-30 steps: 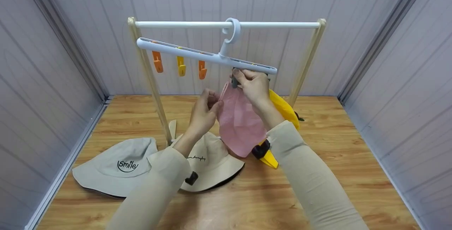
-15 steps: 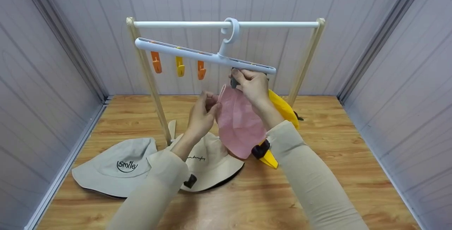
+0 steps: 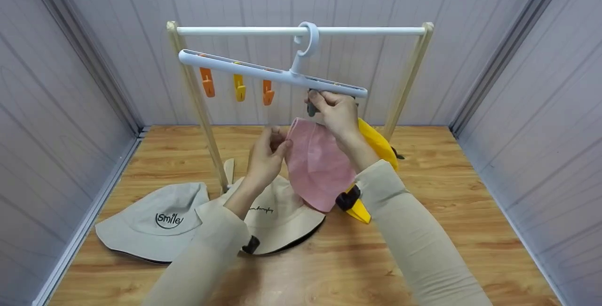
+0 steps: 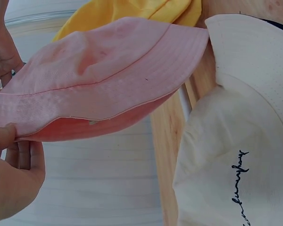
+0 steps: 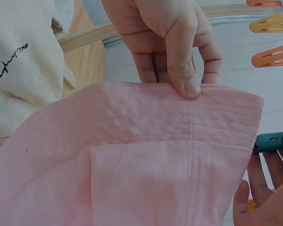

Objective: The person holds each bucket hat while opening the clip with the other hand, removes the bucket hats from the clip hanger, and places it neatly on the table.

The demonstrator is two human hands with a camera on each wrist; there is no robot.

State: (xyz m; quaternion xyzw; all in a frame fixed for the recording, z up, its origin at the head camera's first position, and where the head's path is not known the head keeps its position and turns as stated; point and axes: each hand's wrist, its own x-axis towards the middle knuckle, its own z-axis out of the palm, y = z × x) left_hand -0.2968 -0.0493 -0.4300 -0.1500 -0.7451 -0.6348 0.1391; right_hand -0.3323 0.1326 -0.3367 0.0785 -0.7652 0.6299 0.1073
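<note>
A pink bucket hat (image 3: 317, 165) hangs from my left hand (image 3: 269, 155), whose thumb and fingers pinch its brim edge. In the left wrist view the hat (image 4: 104, 80) shows its brim fold gaping a little. My right hand (image 3: 339, 115) pinches a dark green clip (image 3: 311, 108) under the low right end of the white hanger (image 3: 244, 68). In the right wrist view the green clip (image 5: 270, 141) overlaps the hat's side edge, just below the brim. Behind the right hand hangs a yellow hat (image 3: 378, 146), partly hidden.
Orange (image 3: 207, 82) and yellow (image 3: 240, 89) clips hang along the hanger's raised left part. The hanger hooks over a white rod (image 3: 376, 30) on a wooden stand. A grey "smile" hat (image 3: 150, 221) and a cream hat (image 3: 287, 221) lie on the wooden table (image 3: 451, 231).
My left hand has drawn the pink hat's upper edge down and slightly left, away from the green clip. The right hand stays at the clip.
</note>
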